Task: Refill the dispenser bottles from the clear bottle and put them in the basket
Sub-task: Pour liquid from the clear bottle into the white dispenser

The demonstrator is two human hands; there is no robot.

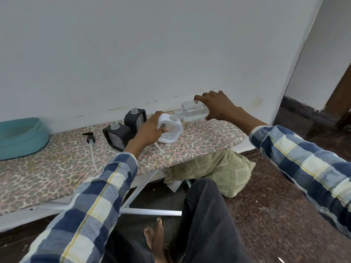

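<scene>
1 head-worn view looks forward and down — close over the ironing board (57,173) against the wall (152,54).

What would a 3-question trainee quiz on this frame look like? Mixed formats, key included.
1. True or false: the clear bottle is tipped with its neck at the mouth of the white dispenser bottle.
2. Multiple choice: where does the black pump head lie? A) in the teal basket; B) on the patterned board, left of the two black dispenser bottles; C) screwed onto a bottle.
3. Fill in: the left hand steadies the ____ dispenser bottle while the right hand holds the clear bottle.

Key: 1 true; 2 B; 3 white.
</scene>
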